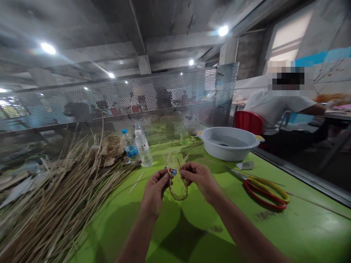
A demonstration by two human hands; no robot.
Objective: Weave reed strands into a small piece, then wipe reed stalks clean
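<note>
A braided straw strip (178, 197) hangs in a U-shaped loop between my two hands, above the green table. My left hand (156, 188) pinches one end of it between thumb and fingers. At the other end, my right hand (199, 178) has its thumb and fingertips closed on the braid. Loose straw ends stick up above both hands. A small blue piece (174, 171) shows between the fingertips; I cannot make out what it is.
Long dry straw (82, 190) is heaped at the left. Two water bottles (143, 148) stand behind my hands. A white basin (230, 146) holds water at the back right, with red-and-yellow-handled scissors (264, 191) before it. A seated person (270, 98) is beyond a metal edge.
</note>
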